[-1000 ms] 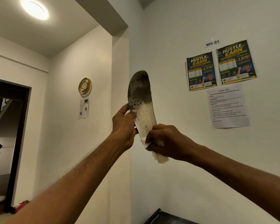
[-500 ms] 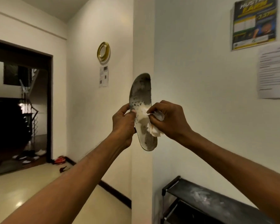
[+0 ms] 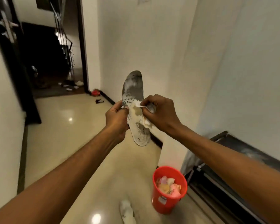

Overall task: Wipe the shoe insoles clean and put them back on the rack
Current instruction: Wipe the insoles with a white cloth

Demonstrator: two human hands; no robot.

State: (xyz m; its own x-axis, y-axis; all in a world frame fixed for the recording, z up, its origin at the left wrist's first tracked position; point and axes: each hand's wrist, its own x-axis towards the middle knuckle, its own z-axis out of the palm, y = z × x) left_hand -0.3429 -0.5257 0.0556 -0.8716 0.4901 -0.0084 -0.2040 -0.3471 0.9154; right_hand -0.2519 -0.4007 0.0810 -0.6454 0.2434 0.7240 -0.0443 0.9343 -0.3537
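Insole (image 3: 133, 88), in the head view, is standing nearly upright in the air before the wall corner. Its upper part is grey and stained, its lower part paler. The left hand (image 3: 117, 119) is gripping its left edge at mid-length, fingers curled round the rim. The right hand (image 3: 161, 113) is pinching a crumpled white wipe (image 3: 147, 125) and pressing it on the insole's right edge, where grey meets pale. Below, a red bin (image 3: 171, 206) holding used wipes is sitting on the floor (image 3: 55, 143), just beside the end of the dark rack (image 3: 242, 148) running along the right wall. A pale thing (image 3: 128, 212), too blurred to name, is lying left of the bin. Open floor is stretching left toward a dark doorway (image 3: 52, 59).
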